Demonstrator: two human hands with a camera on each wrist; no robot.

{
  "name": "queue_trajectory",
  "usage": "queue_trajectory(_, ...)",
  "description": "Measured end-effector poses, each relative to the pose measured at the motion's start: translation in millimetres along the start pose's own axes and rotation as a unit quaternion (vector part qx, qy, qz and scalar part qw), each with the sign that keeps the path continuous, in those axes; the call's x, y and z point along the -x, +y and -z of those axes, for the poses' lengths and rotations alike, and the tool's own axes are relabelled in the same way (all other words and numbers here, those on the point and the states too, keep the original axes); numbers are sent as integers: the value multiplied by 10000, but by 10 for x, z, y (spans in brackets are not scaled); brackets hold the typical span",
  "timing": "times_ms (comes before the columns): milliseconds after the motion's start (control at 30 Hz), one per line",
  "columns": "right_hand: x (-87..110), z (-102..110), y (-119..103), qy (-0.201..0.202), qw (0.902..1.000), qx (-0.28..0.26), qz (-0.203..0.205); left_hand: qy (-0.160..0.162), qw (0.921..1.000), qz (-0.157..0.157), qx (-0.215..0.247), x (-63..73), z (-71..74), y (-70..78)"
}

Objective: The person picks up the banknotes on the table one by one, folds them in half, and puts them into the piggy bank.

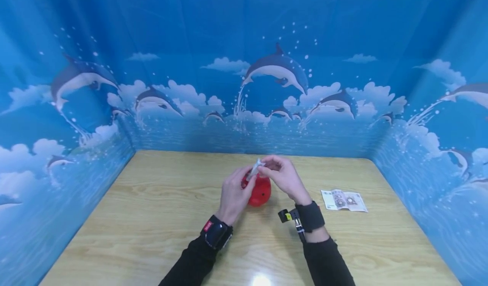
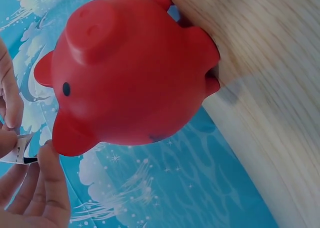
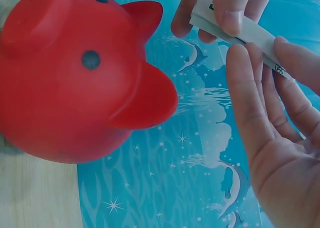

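Observation:
A narrow folded banknote (image 1: 253, 170), whitish with dark print, is held up between both hands above the table. My left hand (image 1: 234, 192) pinches one end of it, thumb against fingers. The other end is pinched by my right hand (image 1: 284, 178); in the right wrist view the right thumb lies along the folded banknote (image 3: 260, 42) and the fingers support it from the opposite side. Just below the hands a red pig-shaped bank (image 1: 261, 192) stands upright on the table. Its ears and eyes show in the right wrist view, beside the fingers. The top of the pig is hidden here.
A creased banknote (image 1: 344, 200) lies flat on the wooden table (image 1: 160, 218), to the right of the right hand. Blue dolphin-print curtains (image 1: 244, 120) enclose the back and both sides of the table.

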State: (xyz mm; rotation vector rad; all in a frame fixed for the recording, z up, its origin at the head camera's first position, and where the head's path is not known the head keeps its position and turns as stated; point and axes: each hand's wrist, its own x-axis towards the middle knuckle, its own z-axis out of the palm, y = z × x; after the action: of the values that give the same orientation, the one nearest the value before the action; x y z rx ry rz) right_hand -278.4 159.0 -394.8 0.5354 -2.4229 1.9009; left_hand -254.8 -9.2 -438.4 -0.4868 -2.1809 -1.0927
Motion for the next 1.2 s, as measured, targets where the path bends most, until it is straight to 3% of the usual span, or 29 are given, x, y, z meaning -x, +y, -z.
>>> queue_trajectory(633, 7, -31, -20, -168, 9997, 189, -47, -67, 9998, -116, -176, 14, -5, -5)
queue_trajectory(1200, 20, -42, -16, -51, 9996, 258, -125, -144, 9994, -243, 217, 12, -18, -23)
